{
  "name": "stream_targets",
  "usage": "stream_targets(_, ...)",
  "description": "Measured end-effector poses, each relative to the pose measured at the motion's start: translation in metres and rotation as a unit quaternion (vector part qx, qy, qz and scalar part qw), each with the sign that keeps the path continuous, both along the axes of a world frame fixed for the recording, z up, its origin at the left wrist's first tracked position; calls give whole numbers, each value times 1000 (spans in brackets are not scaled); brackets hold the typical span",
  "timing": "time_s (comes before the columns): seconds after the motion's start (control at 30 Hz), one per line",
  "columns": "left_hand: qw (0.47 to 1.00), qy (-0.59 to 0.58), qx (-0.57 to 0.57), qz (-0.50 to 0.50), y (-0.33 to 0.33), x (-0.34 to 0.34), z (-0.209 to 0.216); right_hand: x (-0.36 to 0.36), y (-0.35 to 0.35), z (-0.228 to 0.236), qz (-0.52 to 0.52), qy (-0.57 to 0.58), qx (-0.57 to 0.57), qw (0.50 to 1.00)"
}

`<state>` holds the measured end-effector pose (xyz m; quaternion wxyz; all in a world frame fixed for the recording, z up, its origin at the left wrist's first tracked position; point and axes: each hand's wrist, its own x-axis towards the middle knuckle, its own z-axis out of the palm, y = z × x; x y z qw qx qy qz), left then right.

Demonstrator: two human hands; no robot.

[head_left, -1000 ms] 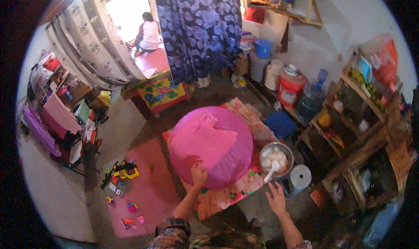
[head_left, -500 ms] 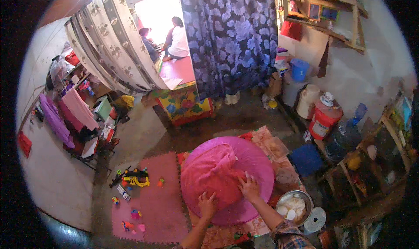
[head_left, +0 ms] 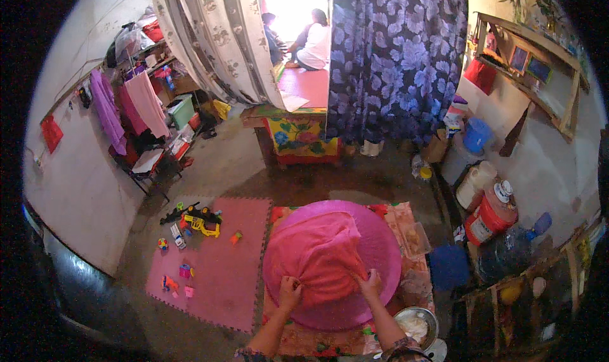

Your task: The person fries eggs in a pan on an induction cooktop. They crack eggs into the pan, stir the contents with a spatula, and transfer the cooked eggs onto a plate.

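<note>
A pinkish-red cloth [head_left: 317, 248] lies in folds over the round pink covered top [head_left: 383, 254] in front of me; what is under it, if anything, is hidden. My left hand [head_left: 290, 291] is closed on the cloth's near left edge. On the near right edge my right hand [head_left: 370, 284] pinches the same cloth, drawing creases toward its fingers. Close to my right forearm stands a metal bowl [head_left: 436, 327] with a white, lumpy food [head_left: 413, 329] in it.
A patterned mat [head_left: 412, 286] lies under the round top. To its left, a pink foam mat [head_left: 222, 292] bears several toys. A blue stool-like block [head_left: 449, 265] and a red bucket [head_left: 490, 219] stand on the right. Two people sit beyond the curtains [head_left: 393, 58].
My spread fingers have closed on the cloth's near edges, and the cloth now lies stretched between them. The whole view has shifted, with the room's far side moving rightward in the picture.
</note>
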<state>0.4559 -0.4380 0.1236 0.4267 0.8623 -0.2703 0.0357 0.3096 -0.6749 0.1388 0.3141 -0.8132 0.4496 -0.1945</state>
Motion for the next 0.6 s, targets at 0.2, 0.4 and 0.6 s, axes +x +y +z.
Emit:
stream_targets(0.2, 976, -26, -23, 213, 35, -16, -68, -27, 5, -63, 33, -22, -75, 996)
stream_targets(0.4, 788, 444, -377, 196, 51, -23, -85, -32, 10, -15, -3, -91, 153, 984)
stream_targets(0.6, 701, 548, -455, 36, 22, 65, 8, 18, -26, 13, -35, -356, 439, 824)
